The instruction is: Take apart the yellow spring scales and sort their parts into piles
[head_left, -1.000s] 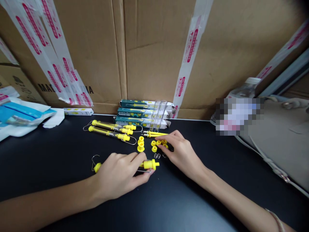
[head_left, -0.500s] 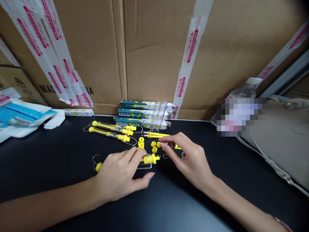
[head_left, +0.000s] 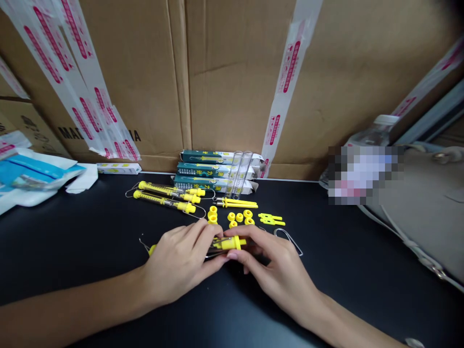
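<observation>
Cardboard cartons [head_left: 232, 72] crossed with printed tape close off the back. Three boxes [head_left: 213, 176] lie stacked flat at their foot, and I place everything else from those boxes. The black table [head_left: 90, 270] runs out from them towards me. Far right of the boxes slumps a grey bag [head_left: 427, 208].

My left hand [head_left: 177, 266] lies in front of the boxes and a little left, as it did half a second ago. It is closed over the clear barrel of the scale [head_left: 232, 243], which lies flat on the table. My right hand [head_left: 279, 270] has changed most. It was hovering over the small parts nearer the boxes; now it has dropped towards me and met the left, with thumb and fingertips pinching the scale's yellow end.

Just left of the boxes lie two finished scales [head_left: 166, 197], unmoved. Two clear tubes [head_left: 239, 171] lean on the boxes' right end, with yellow rods [head_left: 237, 203] right before them.

Between the boxes and my hands sit the yellow caps [head_left: 239, 217], now uncovered. To their right a yellow clip [head_left: 271, 220] and a wire hook [head_left: 288, 239] show fully, which my right hand partly hid before.
</observation>
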### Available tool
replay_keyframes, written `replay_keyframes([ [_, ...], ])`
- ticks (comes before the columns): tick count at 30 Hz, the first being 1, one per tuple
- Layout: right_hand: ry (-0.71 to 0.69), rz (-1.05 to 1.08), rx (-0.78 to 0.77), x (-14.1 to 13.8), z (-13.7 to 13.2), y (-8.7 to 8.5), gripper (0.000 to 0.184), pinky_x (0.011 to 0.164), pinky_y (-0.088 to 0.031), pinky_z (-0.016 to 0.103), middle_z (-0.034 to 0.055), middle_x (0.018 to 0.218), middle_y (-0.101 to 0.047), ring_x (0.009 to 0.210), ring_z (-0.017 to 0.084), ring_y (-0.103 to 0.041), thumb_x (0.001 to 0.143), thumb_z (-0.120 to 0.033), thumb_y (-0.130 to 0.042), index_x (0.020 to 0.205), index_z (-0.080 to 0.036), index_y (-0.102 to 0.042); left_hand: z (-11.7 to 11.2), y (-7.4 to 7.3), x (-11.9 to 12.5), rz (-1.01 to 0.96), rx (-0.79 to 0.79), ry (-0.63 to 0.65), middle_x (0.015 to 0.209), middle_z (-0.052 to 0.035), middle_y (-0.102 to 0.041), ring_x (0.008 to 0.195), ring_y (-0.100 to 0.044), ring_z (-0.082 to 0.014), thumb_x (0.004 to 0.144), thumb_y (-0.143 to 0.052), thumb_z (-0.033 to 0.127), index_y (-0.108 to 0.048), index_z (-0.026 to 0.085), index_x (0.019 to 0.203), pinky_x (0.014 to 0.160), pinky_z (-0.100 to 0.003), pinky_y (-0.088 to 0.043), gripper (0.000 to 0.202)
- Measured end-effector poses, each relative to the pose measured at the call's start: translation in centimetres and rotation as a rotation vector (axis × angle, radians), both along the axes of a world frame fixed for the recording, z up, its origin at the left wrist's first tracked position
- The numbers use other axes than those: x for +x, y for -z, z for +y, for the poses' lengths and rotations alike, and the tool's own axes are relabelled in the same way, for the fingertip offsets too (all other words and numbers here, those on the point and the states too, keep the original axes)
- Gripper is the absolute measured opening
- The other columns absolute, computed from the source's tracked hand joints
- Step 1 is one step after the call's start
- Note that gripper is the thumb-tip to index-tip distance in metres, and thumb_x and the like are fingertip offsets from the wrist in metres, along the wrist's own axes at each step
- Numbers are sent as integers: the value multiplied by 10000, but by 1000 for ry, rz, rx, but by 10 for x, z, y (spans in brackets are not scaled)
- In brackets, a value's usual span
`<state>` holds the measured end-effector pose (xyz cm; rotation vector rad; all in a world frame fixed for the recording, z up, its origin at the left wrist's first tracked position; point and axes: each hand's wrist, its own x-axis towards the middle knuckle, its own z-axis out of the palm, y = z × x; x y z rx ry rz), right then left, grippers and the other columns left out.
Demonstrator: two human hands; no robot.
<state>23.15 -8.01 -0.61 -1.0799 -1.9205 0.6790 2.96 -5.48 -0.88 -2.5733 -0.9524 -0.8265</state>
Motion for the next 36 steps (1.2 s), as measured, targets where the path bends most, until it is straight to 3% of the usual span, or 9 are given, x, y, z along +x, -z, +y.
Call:
replay_keyframes([
  [4,3,10,124,1,-4,-1,212,786,-568,273,15,984,-718,857,171,-692,914,-130,-606,1079,-258,-644,0,-4,-1,-7,-126,19,888,-41,-697,721,-711,-191,994,-380,497,-521,155,1049,608,-304,-541,374],
  [7,-4,28,120,0,-6,-1,206,809,-575,295,27,995,-707,912,186,-683,910,-118,-600,1050,-261,-647,0,-7,-2,32,-195,92,866,-31,-698,741,-706,-181,1034,-275,381,-541,168,1005,621,-296,-536,341],
  [10,63,128,27,-2,-6,2,195,776,-598,293,32,1014,-684,898,184,-683,890,-179,-648,1063,-260,-609,1,-8,-2,37,-162,87,818,-3,-683,698,-694,-154,1054,-231,267,-543,181,973,594,-271,-513,333],
  [14,154,285,-188,-5,-5,6,185,616,-607,261,5,873,-629,699,153,-679,848,-285,-703,891,-232,-532,0,-5,-1,-12,-22,58,855,-16,-697,714,-705,-157,1060,-281,304,-516,166,991,605,-271,-524,281],
  [18,52,310,-365,-7,-8,6,186,577,-592,243,-9,815,-583,602,115,-634,914,-351,-612,824,-213,-524,-1,-2,-1,-34,7,32,846,-32,-699,675,-703,-160,1051,-331,348,-501,155,998,587,-268,-532,263],
  [24,-80,400,-463,-13,-13,6,133,671,-586,271,7,875,-600,711,137,-605,935,-339,-577,1007,-228,-586,0,-4,-3,-50,-10,80,836,-57,-701,675,-702,-174,1050,-280,280,-477,158,998,575,-275,-544,237],
  [30,-110,279,-367,-14,-12,2,168,702,-518,261,11,837,-614,767,156,-582,883,-380,-661,866,-214,-683,-2,-4,-4,-31,-46,185,747,-50,-660,618,-656,-178,1002,-301,162,-484,160,962,563,-292,-554,188],
  [36,36,280,-377,-11,-11,3,242,682,-491,265,3,741,-664,703,161,-586,862,-412,-678,753,-197,-662,-4,-3,-4,26,35,120,894,-87,-708,724,-704,-199,1004,-314,156,-489,97,1140,556,-296,-555,230],
])
